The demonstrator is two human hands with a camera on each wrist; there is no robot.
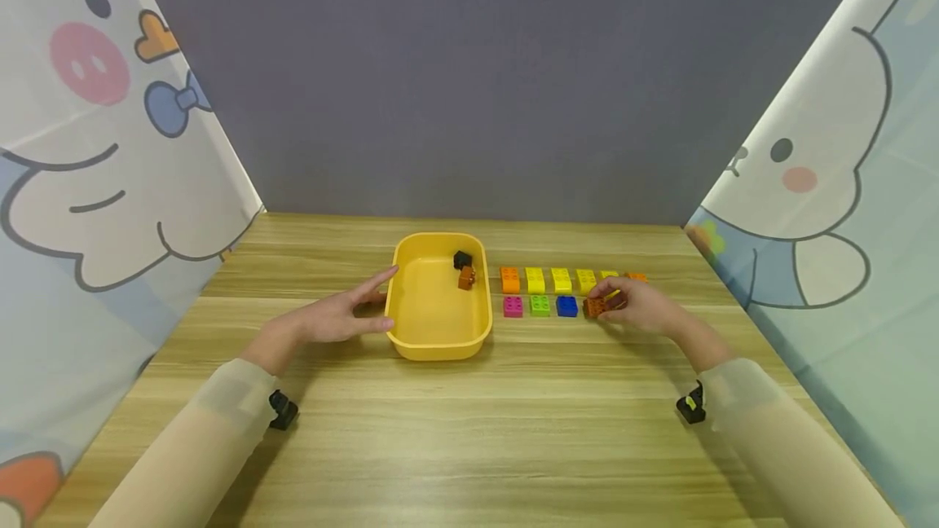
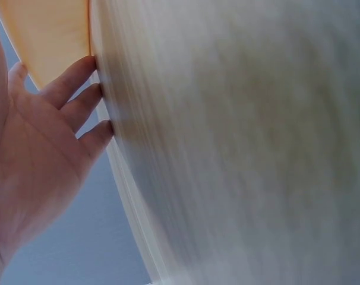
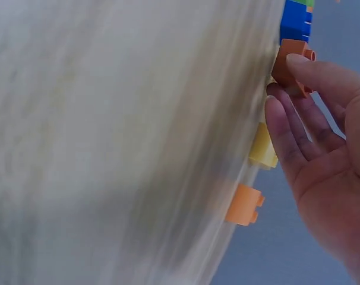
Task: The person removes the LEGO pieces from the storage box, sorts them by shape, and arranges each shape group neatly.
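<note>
My right hand (image 1: 640,306) pinches a brown toy building brick (image 1: 594,308) at the right end of the front row, thumb on its near side in the right wrist view. A blue brick (image 1: 567,306) sits just left of it. With fingers spread and fairly straight, my left hand (image 1: 333,319) touches the left side of a yellow plastic tray (image 1: 438,352). Inside that tray, toward the far right, lie a black brick (image 1: 462,260) and another brown brick (image 1: 466,279).
Left of the blue brick are a green brick (image 1: 540,305) and a pink brick (image 1: 513,306). Behind them runs a row of several yellow bricks (image 1: 561,280) between an orange brick (image 1: 509,280) and another orange brick (image 1: 637,276). A grey panel (image 1: 469,104) borders the wooden table (image 1: 469,430).
</note>
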